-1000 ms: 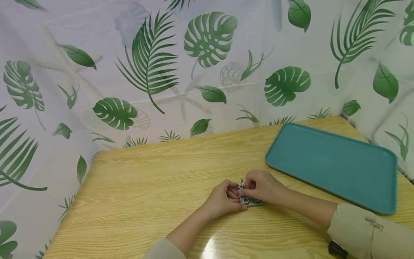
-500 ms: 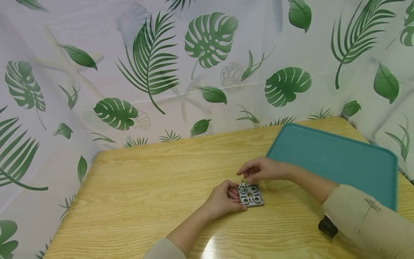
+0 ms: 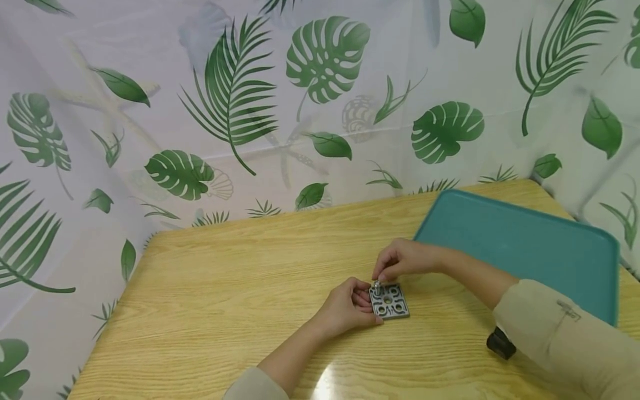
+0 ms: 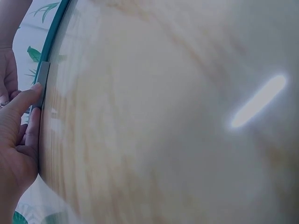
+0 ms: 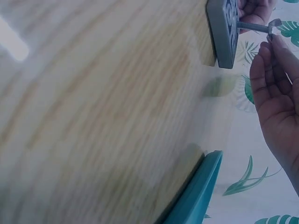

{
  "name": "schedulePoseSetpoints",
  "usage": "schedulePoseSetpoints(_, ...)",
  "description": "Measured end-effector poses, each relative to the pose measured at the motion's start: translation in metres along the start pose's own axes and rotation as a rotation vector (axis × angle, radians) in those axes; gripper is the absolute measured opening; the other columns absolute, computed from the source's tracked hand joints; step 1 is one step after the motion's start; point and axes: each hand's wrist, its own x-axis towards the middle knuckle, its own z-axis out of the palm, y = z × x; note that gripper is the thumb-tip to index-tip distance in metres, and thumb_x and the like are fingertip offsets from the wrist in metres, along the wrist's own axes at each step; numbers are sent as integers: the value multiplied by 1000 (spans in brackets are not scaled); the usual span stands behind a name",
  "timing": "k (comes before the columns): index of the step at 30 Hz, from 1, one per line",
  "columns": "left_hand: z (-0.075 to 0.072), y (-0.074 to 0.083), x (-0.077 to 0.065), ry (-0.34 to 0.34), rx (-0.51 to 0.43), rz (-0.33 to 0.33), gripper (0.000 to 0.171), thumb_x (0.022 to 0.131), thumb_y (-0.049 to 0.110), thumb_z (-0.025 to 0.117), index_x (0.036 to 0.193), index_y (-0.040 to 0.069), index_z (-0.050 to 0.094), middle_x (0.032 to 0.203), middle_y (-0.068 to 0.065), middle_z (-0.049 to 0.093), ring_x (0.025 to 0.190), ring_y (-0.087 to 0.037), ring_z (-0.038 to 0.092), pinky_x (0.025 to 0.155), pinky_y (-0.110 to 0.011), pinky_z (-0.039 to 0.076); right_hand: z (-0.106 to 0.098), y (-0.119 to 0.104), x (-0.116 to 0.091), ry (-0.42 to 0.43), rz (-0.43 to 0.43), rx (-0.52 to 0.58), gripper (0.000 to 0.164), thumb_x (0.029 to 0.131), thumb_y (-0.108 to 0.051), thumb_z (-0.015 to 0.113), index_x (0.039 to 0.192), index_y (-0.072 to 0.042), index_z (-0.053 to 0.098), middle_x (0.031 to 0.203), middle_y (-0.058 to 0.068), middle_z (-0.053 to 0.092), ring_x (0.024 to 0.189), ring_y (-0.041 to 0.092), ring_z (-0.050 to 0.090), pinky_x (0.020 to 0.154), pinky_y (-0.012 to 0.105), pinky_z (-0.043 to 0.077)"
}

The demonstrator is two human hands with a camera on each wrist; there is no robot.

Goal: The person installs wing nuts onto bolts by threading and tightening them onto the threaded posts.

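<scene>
- The metal plate [image 3: 391, 303] sits low on the table [image 3: 240, 283], right of centre in the head view; a thin pin [image 5: 254, 26] stands up from its upper-left corner.
- The left hand [image 3: 350, 307] grips the plate by its left side, thumb at the lower edge. I'd worry that a loose hold there would let the plate twist along with the pin.
- The right hand [image 3: 406, 258] pinches the pin's top. With so little to grasp, fingertips could slip; a sideways pull might lean the pin and bind it, if it is threaded. Its lower end is hidden from me.
- Toward the right of the frame, the teal tray [image 3: 520, 244] lies behind the right forearm; an elbow swung outward might nudge it.
</scene>
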Motion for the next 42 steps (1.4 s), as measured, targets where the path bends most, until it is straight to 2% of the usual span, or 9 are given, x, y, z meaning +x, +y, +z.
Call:
schedulePoseSetpoints(4, 0, 0, 0, 4, 7, 5, 60, 71, 10, 83, 120, 2, 50, 97, -1, 57, 82, -7, 58, 73, -16, 55, 6, -1, -7, 75, 32, -25, 11, 89, -12, 66, 93, -4, 72, 87, 5, 70, 74, 5, 60, 64, 19, 52)
schedulePoseSetpoints(9, 0, -1, 0, 3, 5, 9, 59, 71, 10, 83, 120, 3, 50, 97, -1, 57, 82, -7, 58, 73, -16, 55, 19, -2, -13, 191, 7, -74, 6, 87, -13, 68, 85, -7, 70, 82, 0, 67, 73, 3, 60, 64, 20, 53)
schedulePoseSetpoints(15, 1, -1, 0, 7, 12, 10, 60, 71, 10, 83, 121, 2, 50, 97, -1, 57, 82, -7, 58, 73, -16, 55, 36, -8, -20, 345, -3, -148, 8, 84, -8, 70, 77, -9, 67, 73, -4, 64, 62, -1, 53, 53, 18, 48)
schedulePoseSetpoints(22, 1, -1, 0, 12, 32, 15, 61, 71, 11, 83, 121, 2, 50, 96, -1, 57, 82, -7, 58, 72, -16, 55, 60, -22, -25, 536, 128, -252, 13, 83, -9, 69, 71, -13, 64, 67, -7, 59, 59, 2, 48, 50, 19, 43)
schedulePoseSetpoints(26, 2, -2, 1, 14, 40, 21, 60, 71, 11, 83, 121, 2, 50, 96, -1, 57, 82, -7, 58, 72, -16, 55, 69, -30, -25, 600, 173, -296, 15, 82, -10, 70, 69, -15, 64, 66, -8, 58, 60, 3, 48, 51, 19, 43)
schedulePoseSetpoints(30, 1, -4, 0, 14, 39, 16, 61, 71, 11, 83, 121, 2, 50, 96, -1, 56, 82, -7, 58, 72, -16, 55, 74, -32, -25, 628, 160, -327, 17, 82, -11, 72, 68, -16, 64, 67, -9, 57, 60, 2, 49, 50, 18, 43)
schedulePoseSetpoints(36, 1, -3, -1, 12, 33, 7, 62, 71, 11, 83, 122, 2, 50, 97, -1, 56, 83, -7, 58, 73, -16, 55, 76, -31, -26, 631, 74, -361, 17, 81, -12, 74, 68, -16, 63, 66, -9, 58, 59, -1, 48, 48, 17, 42)
schedulePoseSetpoints(39, 0, -2, -1, 11, 27, 4, 62, 71, 11, 83, 122, 2, 50, 97, -1, 56, 83, -7, 58, 73, -16, 55, 68, -31, -28, 562, 53, -359, 16, 79, -12, 76, 70, -15, 64, 67, -10, 59, 59, -2, 48, 49, 17, 43)
schedulePoseSetpoints(42, 1, -1, -1, 13, 24, 10, 62, 70, 10, 83, 122, 1, 50, 97, -2, 56, 82, -7, 58, 73, -16, 55, 51, -30, -30, 427, 46, -310, 11, 79, -10, 75, 74, -13, 66, 72, -8, 62, 62, -1, 52, 52, 18, 47)
